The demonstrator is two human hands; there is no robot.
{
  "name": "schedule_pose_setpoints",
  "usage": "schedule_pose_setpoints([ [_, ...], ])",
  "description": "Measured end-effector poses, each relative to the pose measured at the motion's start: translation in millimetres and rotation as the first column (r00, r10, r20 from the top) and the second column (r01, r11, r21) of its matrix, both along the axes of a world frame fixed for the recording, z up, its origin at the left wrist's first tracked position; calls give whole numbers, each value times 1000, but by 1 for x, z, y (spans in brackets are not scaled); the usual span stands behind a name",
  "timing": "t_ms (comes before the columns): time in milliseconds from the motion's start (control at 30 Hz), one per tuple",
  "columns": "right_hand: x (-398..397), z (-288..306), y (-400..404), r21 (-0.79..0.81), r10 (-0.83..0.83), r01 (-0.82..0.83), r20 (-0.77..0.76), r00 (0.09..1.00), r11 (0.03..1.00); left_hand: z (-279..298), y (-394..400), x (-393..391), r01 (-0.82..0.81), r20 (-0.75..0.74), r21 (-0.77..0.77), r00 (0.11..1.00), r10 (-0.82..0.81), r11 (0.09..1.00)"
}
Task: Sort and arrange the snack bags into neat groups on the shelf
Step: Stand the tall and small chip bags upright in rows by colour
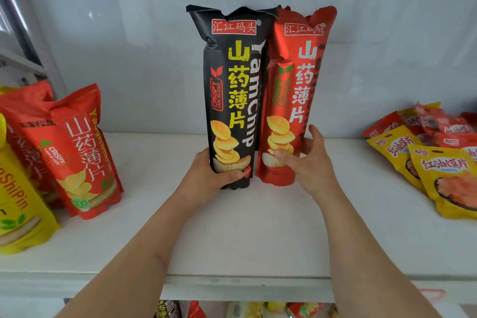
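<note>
Two tall yam chip bags stand upright side by side at the middle of the white shelf (pixel 232 227), against the back wall. The black bag (pixel 232 90) is on the left and the red bag (pixel 291 90) touches its right side. My left hand (pixel 214 175) grips the base of the black bag, thumb across its front. My right hand (pixel 304 160) holds the base of the red bag, thumb on its front and fingers curled round its right edge.
At the left stand shorter red yam chip bags (pixel 80 152) and a yellow bag (pixel 18 204). A loose pile of small yellow and red packets (pixel 438 152) lies at the right. More bags show on the shelf below (pixel 245 310).
</note>
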State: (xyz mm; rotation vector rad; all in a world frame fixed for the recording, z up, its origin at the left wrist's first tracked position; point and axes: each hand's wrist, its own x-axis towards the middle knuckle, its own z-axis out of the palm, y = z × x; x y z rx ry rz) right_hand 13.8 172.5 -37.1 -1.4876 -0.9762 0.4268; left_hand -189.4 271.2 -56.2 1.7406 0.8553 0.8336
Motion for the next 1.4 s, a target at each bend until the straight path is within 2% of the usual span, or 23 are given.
schedule_pose_setpoints([
  [333, 39, -2, 9, -45, 14, -7, 144, 990, 999, 7, 12, 27, 33, 27, -26, 999, -32, 999],
  [567, 64, -5, 18, -65, 40, -32, 130, 991, 997, 8, 24, 45, 2, 60, -17, 998, -1, 1000],
  [800, 66, 1, 28, -17, 90, -90, 36, 995, 996, 4, 33, 61, -58, 54, -15, 997, 58, 998],
  [967, 69, -1, 38, -2, 63, -63, 47, 997, 998, 6, 29, 62, -118, 38, 2, 992, 118, 993],
  [1033, 75, -1, 38, -29, 90, -89, 57, 994, 996, 11, 25, 61, -190, 16, 17, 982, 190, 982],
  [1100, 80, 1, 36, -46, 120, -117, 70, 990, 992, 16, 21, 58, -370, -34, 142, 925, 378, 918],
  [1167, 85, 2, 34, -49, 147, -144, 62, 987, 988, 21, 10, 58, -505, 81, 430, 847, 525, 748],
  [1200, 87, 1, 33, -47, 157, -155, 50, 986, 987, 27, 1, 60, -525, 202, 586, 833, 515, 618],
  [1267, 88, 1, 31, -37, 183, -182, 13, 983, 983, 36, -13, 72, -485, 368, 791, 864, 343, 372],
  [1300, 89, 1, 30, -30, 195, -195, -8, 981, 980, 40, -20, 81, -429, 365, 840, 900, 239, 331],
  [1333, 89, 0, 30, -25, 210, -210, -27, 977, 977, 43, -26, 92, -358, 317, 860, 933, 168, 365],
  [1400, 89, 0, 28, -8, 239, -239, -49, 970, 971, 54, -40, 113, -222, 182, 753, 975, 128, 619],
])
